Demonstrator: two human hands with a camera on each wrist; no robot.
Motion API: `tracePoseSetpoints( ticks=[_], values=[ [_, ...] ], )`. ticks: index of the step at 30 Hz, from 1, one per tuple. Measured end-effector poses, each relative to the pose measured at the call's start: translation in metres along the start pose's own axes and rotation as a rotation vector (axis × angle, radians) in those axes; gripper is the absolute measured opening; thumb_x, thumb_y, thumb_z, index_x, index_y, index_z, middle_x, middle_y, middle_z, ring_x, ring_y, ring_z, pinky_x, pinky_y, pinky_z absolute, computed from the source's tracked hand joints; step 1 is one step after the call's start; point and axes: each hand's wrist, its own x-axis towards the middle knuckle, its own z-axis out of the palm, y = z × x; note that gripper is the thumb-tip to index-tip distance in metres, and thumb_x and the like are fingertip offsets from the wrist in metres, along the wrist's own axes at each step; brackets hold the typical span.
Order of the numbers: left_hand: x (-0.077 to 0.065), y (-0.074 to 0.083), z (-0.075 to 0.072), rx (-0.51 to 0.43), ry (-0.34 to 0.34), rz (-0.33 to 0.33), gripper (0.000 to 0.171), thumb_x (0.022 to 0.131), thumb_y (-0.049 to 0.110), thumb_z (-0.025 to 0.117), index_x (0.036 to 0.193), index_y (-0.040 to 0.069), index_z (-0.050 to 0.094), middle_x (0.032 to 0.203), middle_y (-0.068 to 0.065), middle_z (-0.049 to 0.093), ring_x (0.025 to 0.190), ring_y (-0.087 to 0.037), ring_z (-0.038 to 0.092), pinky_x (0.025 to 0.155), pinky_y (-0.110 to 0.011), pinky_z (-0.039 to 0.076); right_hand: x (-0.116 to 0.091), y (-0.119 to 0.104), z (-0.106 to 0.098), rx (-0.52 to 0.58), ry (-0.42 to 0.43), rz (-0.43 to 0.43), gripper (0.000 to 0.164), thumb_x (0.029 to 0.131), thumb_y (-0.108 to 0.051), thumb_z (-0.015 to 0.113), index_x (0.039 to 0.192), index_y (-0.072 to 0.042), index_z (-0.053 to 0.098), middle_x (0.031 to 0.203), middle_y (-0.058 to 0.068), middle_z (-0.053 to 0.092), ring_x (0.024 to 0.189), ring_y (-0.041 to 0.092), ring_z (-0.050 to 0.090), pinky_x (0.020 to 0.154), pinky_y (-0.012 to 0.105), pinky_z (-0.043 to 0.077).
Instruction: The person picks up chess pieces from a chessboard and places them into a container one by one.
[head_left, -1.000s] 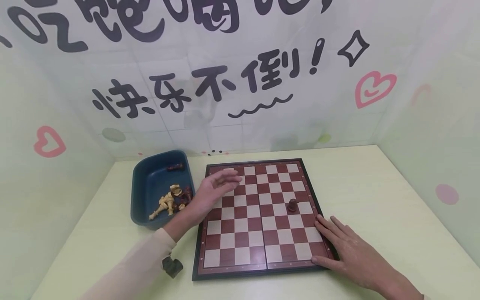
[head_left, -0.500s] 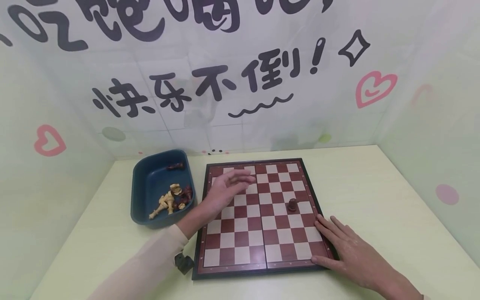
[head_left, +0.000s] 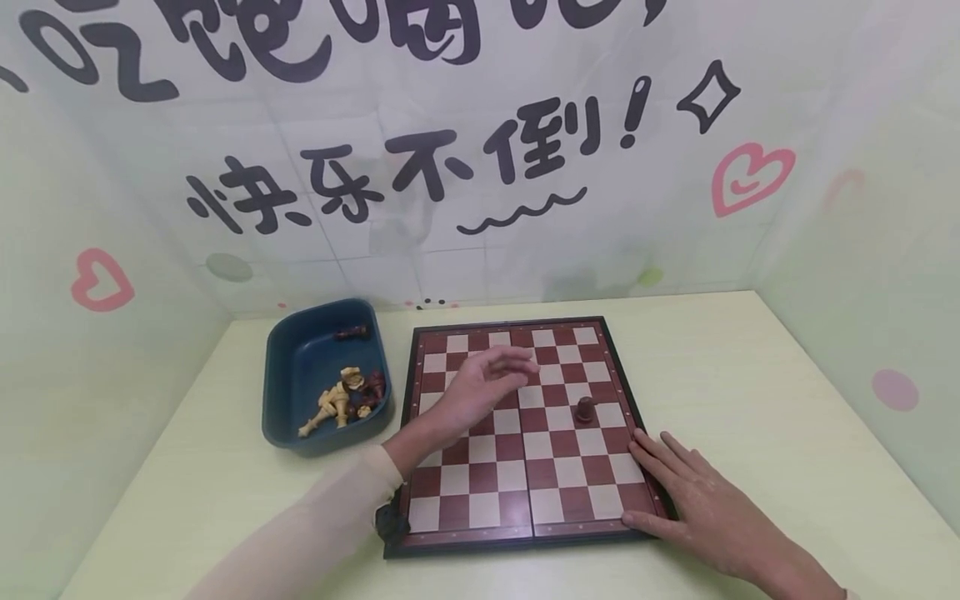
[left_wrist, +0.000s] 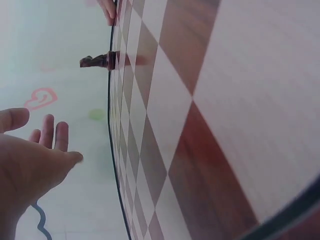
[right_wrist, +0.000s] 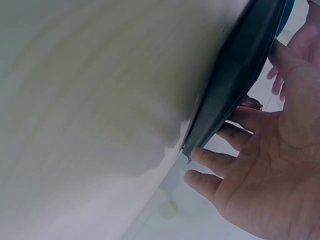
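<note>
A dark red knight stands upright on the right half of the chessboard. In the left wrist view the knight shows in profile past the squares. My left hand is over the board's middle, left of the knight, fingers relaxed and holding nothing. The palm and spread fingers of this left hand appear above the board in its wrist view. My right hand rests on the board's near right edge, fingertips on the border. From the right wrist, the dark side of the board lies along those fingers.
A blue bin stands left of the board, holding several chess pieces, pale and dark red. The pale table meets a printed wall behind and at both sides. A dark wrist camera hangs at the left sleeve.
My left hand has moved rightward across the board, from its left side to near the centre fold. The right hand and the knight have stayed in place.
</note>
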Motion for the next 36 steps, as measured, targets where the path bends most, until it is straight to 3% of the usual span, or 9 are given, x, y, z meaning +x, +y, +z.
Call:
tracePoseSetpoints(
  ticks=[12,20,27,36],
  values=[
    [0.009,-0.009,0.026,-0.001,0.006,-0.012,0.034,0.098,0.001,0.064,0.132,-0.004,0.061,0.128,-0.014,0.065,0.121,-0.031,0.059,0.096,-0.030,0.052,0.002,0.001,-0.001,-0.008,-0.014,0.017,0.088,0.089,-0.069,0.063,0.151,-0.010,0.049,0.161,0.002,0.038,0.145,0.039,0.032,0.109,0.059,0.037],
    [0.014,-0.017,0.040,0.034,-0.064,-0.021,0.037,0.097,0.005,0.066,0.133,-0.002,0.060,0.128,-0.013,0.064,0.118,-0.025,0.061,0.095,-0.030,0.052,0.002,0.000,-0.002,0.007,-0.014,0.015,0.088,0.089,-0.069,0.063,0.151,-0.008,0.050,0.161,0.002,0.038,0.145,0.040,0.032,0.108,0.060,0.038],
    [0.019,-0.022,0.051,0.001,-0.079,-0.062,0.036,0.096,0.002,0.067,0.131,-0.004,0.061,0.124,-0.011,0.066,0.115,-0.021,0.062,0.094,-0.028,0.053,0.002,0.000,-0.002,0.000,-0.024,0.020,0.088,0.089,-0.070,0.062,0.151,-0.009,0.050,0.160,0.002,0.038,0.145,0.040,0.032,0.108,0.060,0.038],
    [0.027,-0.026,0.062,0.086,-0.116,-0.102,0.034,0.095,0.004,0.069,0.129,-0.001,0.066,0.119,-0.004,0.071,0.113,-0.016,0.064,0.093,-0.025,0.052,0.001,0.000,-0.003,-0.004,-0.023,0.018,0.087,0.090,-0.069,0.062,0.152,-0.010,0.049,0.161,0.001,0.037,0.145,0.039,0.032,0.109,0.058,0.038]
  ],
)
